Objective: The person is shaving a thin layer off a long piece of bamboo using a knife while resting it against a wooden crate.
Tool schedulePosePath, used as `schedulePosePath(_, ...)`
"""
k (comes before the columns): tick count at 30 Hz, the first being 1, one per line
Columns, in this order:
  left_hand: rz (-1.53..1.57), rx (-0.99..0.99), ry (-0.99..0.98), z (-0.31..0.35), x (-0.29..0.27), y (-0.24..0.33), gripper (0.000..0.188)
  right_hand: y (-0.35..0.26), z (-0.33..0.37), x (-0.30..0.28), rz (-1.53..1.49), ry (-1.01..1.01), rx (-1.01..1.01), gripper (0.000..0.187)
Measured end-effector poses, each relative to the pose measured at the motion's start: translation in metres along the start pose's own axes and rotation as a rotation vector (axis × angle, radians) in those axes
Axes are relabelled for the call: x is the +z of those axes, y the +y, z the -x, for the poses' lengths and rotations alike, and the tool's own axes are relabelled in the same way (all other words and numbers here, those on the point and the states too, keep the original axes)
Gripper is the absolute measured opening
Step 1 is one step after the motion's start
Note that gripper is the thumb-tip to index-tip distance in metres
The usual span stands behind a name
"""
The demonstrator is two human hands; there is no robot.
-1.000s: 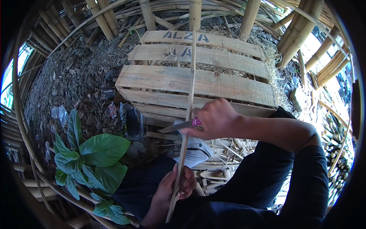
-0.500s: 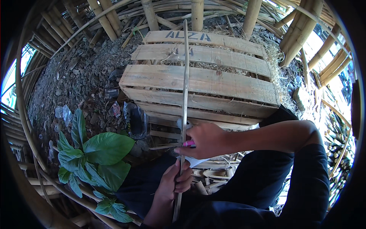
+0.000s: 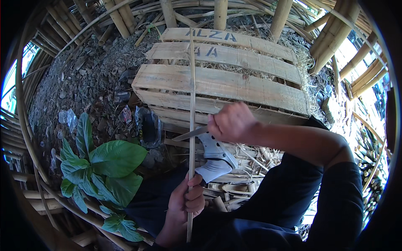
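In the head view, the person's left hand (image 3: 186,201) grips a thin bamboo strip (image 3: 192,104) near its lower end, fingers curled round it and the thumb laid along it. The strip stands almost straight up the picture, its long axis running from below the left hand, near the person's lap, away to the far slats of the wooden pallet (image 3: 259,90). The right hand (image 3: 231,122) is clenched round the handle of a knife (image 3: 189,134), whose blade points left and lies crosswise to the strip, its flat touching or just meeting the strip well above the left hand. So the strip lies just left of the right hand, with the blade across it, and the left hand sits nearer the person on the same strip; the right hand is the one at the working point.

A grey and white shoe (image 3: 215,161) shows between the two hands, just right of the strip, resting among split bamboo offcuts (image 3: 234,188). To the left a green leafy plant (image 3: 104,167) grows from dark, stony ground (image 3: 83,83) strewn with bits of litter. Thick bamboo poles (image 3: 280,16) stand at the far side behind the pallet, and more bamboo curves round the rim on both sides.
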State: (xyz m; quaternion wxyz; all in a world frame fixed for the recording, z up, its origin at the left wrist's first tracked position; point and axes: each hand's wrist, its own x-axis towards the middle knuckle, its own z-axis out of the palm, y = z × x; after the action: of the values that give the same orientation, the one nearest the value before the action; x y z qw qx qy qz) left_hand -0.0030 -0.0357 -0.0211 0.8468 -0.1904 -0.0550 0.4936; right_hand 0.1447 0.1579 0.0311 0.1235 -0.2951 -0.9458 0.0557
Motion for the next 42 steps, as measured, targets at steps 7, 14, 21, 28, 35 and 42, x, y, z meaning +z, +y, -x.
schedulePosePath(7, -0.035, 0.063, 0.023, 0.0, 0.0, -0.005, 0.029, -0.012, 0.006, 0.003, 0.025, 0.081, -0.174, 0.044)
schedulePosePath(14, -0.061, -0.024, -0.005, 0.002, -0.007, 0.0, 0.029, -0.024, 0.012, 0.004, -0.048, -0.076, -0.201, 0.046)
schedulePosePath(21, 0.006, -0.008, -0.035, 0.0, -0.004, -0.003, 0.03, -0.005, -0.011, -0.006, 0.069, -0.052, 0.051, 0.043)
schedulePosePath(28, -0.091, 0.024, 0.054, 0.002, -0.001, -0.007, 0.029, -0.001, -0.011, -0.009, 0.026, -0.118, -0.04, 0.043)
schedulePosePath(35, -0.056, 0.052, 0.074, -0.002, 0.004, -0.006, 0.027, 0.005, -0.013, -0.007, 0.071, 0.027, -0.072, 0.042)
schedulePosePath(42, -0.108, 0.065, 0.093, 0.006, 0.0, -0.011, 0.024, 0.01, -0.015, -0.002, 0.043, 0.103, -0.088, 0.044)
